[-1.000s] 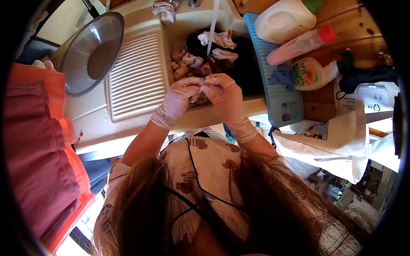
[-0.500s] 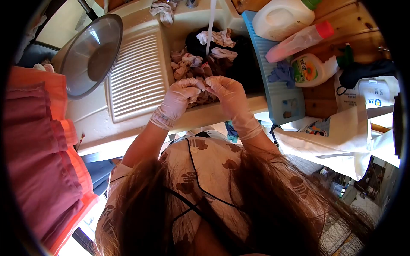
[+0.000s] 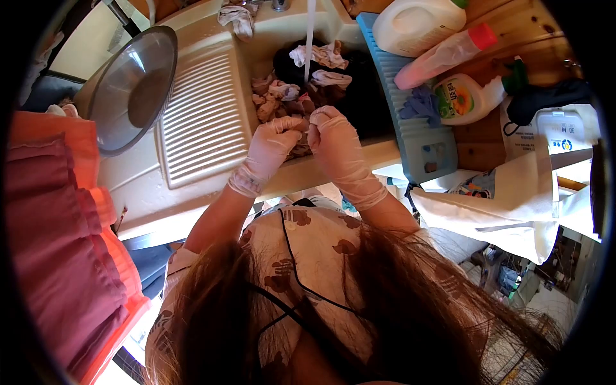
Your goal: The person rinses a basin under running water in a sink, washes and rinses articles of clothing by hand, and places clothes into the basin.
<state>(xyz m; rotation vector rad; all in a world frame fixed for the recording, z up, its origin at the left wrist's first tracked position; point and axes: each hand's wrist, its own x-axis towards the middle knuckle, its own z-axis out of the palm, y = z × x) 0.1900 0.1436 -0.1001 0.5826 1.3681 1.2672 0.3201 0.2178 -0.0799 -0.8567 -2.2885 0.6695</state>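
In the head view my left hand (image 3: 274,149), in a thin whitish glove, is closed with its fingers curled in front of the sink (image 3: 378,154). Close beside it my right hand (image 3: 337,144), gloved the same way, is raised with fingers pinched. Whatever they grip is mostly hidden by the gloves. Just beyond them lies a heap of crumpled pinkish and brownish laundry (image 3: 266,106). Pale cloths (image 3: 330,78) rest on dark fabric (image 3: 369,96) at the sink's right side. A stream of water (image 3: 310,38) runs down onto the laundry.
A ribbed drainboard (image 3: 199,119) is left of the sink, with a translucent basin (image 3: 131,96) tilted on it. To the right stands a blue washboard (image 3: 385,64) bearing a blue glove (image 3: 420,106), near detergent bottles (image 3: 420,25). A pale cloth (image 3: 237,22) hangs by the tap.
My right hand has turned and risen slightly, and a small gap has opened between the hands. The whole view has shifted a little; the laundry looks much the same.
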